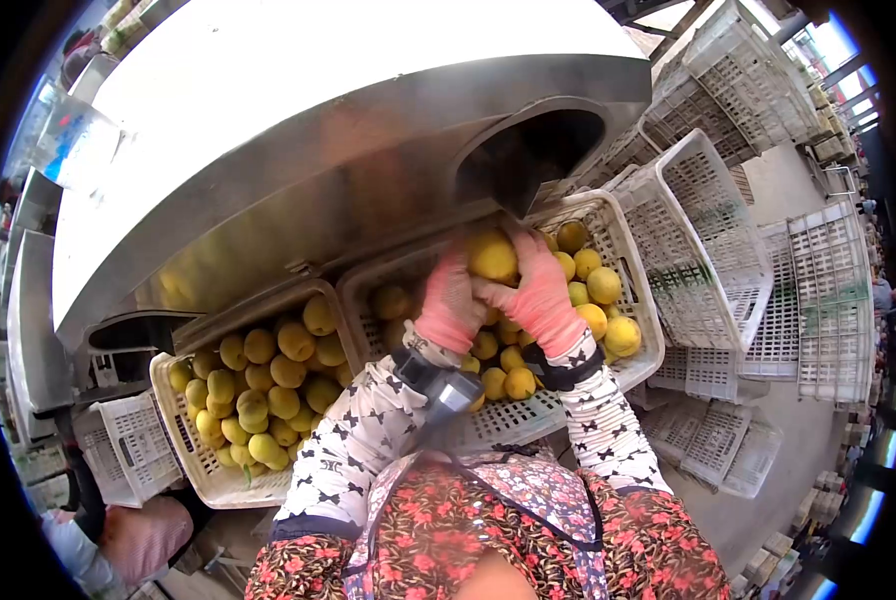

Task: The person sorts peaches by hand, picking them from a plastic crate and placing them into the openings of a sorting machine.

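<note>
My left hand [446, 300] and my right hand [543, 295], both in pink and white gloves, are together over a white plastic crate [640, 290]. Between them is a large yellow fruit [492, 256], held from both sides with my fingers curved around it. Under and beside my hands, more yellow fruits [604, 286] lie in the crate, mostly toward its right side. Just above the crate is a dark oval opening [533, 150] in the metal machine [348, 160]. My gloves hide part of the fruit below.
Another white crate [230, 494], full of yellow-green fruits [268, 385], stands at the left. Stacked crates [703, 240] are at the right, with more [713, 440] on the floor. A co-worker [133, 545] is at the lower left. The metal machine spans the top.
</note>
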`<state>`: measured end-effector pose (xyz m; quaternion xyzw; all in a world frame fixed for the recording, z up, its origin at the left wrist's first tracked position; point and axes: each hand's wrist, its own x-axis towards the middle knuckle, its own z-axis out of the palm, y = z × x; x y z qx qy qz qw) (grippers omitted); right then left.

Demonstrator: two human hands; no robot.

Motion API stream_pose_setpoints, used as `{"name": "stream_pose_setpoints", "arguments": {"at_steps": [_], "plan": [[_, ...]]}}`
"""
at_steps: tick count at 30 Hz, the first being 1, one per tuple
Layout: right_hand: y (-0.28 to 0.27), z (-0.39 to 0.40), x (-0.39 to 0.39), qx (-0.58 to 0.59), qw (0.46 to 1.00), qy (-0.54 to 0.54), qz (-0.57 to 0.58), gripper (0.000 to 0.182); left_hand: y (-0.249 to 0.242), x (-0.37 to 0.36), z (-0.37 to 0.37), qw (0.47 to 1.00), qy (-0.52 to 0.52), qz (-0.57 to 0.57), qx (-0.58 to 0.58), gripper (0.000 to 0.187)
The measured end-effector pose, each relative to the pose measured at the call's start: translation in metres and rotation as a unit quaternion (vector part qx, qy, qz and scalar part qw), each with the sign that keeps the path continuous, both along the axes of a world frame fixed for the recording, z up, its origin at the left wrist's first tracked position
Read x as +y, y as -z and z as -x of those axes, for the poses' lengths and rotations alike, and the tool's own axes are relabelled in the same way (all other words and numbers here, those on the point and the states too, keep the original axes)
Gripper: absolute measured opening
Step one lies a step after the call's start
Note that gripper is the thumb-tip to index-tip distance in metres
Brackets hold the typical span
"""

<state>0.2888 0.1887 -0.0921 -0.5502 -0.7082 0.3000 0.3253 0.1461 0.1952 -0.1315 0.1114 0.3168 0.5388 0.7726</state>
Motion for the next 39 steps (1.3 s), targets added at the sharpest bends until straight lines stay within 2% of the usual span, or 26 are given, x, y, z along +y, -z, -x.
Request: {"name": "stream_pose_setpoints", "arguments": {"at_steps": [1,2,5,6,8,9,10,11,12,13,15,17,18,19,21,22,25,27,29,32,34,36,37,38,39], "plan": [[0.001,-0.002,-0.003,0.039,0.999,0.006,-0.012,0.085,0.011,-0.004,-0.006,0.989,-0.021,-0.118,0.091,0.036],[0.002,-0.004,-0.005,0.079,0.997,0.012,-0.022,0.085,-0.001,-0.005,-0.008,0.988,-0.024,-0.124,0.084,0.036],[0.004,-0.007,-0.007,0.321,0.941,0.018,0.107,0.081,-0.018,-0.006,-0.007,0.983,-0.006,-0.184,0.023,0.037],[-0.001,-0.006,-0.004,0.229,0.973,0.029,0.023,0.077,-0.019,-0.004,-0.004,0.977,0.003,-0.213,-0.004,0.037],[-0.017,-0.004,0.005,0.043,0.987,0.049,-0.147,0.070,-0.011,-0.005,-0.001,0.978,-0.048,-0.181,0.093,0.035],[-0.019,0.002,0.018,-0.053,0.976,0.119,-0.177,0.062,-0.001,-0.005,0.001,0.974,-0.075,-0.161,0.142,0.034],[0.009,0.002,0.054,-0.192,0.940,0.147,-0.242,0.069,0.021,-0.007,0.009,0.963,-0.066,-0.156,0.211,0.034],[0.041,0.000,0.087,-0.327,0.882,0.170,-0.294,0.077,0.052,-0.013,0.021,0.948,-0.051,-0.145,0.280,0.034],[0.004,0.014,0.098,-0.317,0.922,0.169,-0.141,0.072,0.074,-0.022,0.029,0.928,-0.033,-0.132,0.346,0.034],[-0.034,0.028,0.108,-0.297,0.941,0.162,0.010,0.067,0.082,-0.025,0.034,0.902,-0.007,-0.106,0.418,0.035],[-0.001,0.000,0.100,-0.194,0.946,0.225,-0.132,0.062,0.099,-0.045,0.043,0.833,0.053,-0.039,0.550,0.039],[0.008,-0.040,0.086,-0.078,0.946,0.221,-0.225,0.057,0.166,-0.054,0.044,0.822,0.067,-0.019,0.565,0.041],[0.000,-0.055,0.064,-0.011,0.954,0.183,-0.239,0.054,0.177,-0.055,0.042,0.802,0.081,-0.022,0.592,0.042],[0.023,-0.077,0.054,-0.005,0.977,0.168,-0.133,0.054,0.186,-0.056,0.040,0.780,0.095,-0.025,0.618,0.043],[0.082,-0.112,0.033,-0.130,0.985,0.112,0.014,0.058,0.173,-0.048,0.036,0.697,0.142,-0.054,0.701,0.043],[0.099,-0.123,0.030,-0.257,0.963,0.071,0.049,0.060,0.184,-0.044,0.031,0.644,0.159,-0.098,0.742,0.042],[0.129,-0.116,0.033,-0.448,0.894,-0.015,0.022,0.066,0.228,-0.050,0.034,0.465,0.217,-0.219,0.830,0.039],[0.156,-0.121,0.041,-0.487,0.867,-0.052,0.091,0.069,0.239,-0.054,0.032,0.328,0.256,-0.295,0.860,0.037],[0.162,-0.123,0.061,-0.507,0.838,-0.085,0.185,0.065,0.238,-0.050,0.033,0.310,0.315,-0.278,0.853,0.035],[0.158,-0.134,0.069,-0.449,0.865,-0.097,0.201,0.063,0.221,-0.039,0.038,0.311,0.340,-0.258,0.849,0.035],[0.130,-0.140,0.058,-0.293,0.934,-0.092,0.181,0.073,0.214,-0.032,0.038,0.319,0.327,-0.229,0.860,0.039],[0.120,-0.156,0.040,-0.116,0.971,-0.091,0.187,0.076,0.210,-0.035,0.031,0.321,0.310,-0.194,0.874,0.044],[0.112,-0.158,0.029,0.062,0.961,-0.072,0.260,0.084,0.211,-0.032,0.033,0.390,0.307,-0.173,0.851,0.045],[0.099,-0.159,0.018,0.237,0.916,-0.051,0.321,0.092,0.215,-0.028,0.039,0.457,0.301,-0.153,0.823,0.045],[0.079,-0.149,0.010,0.365,0.871,-0.046,0.327,0.093,0.216,-0.025,0.045,0.521,0.291,-0.131,0.791,0.046]]}}
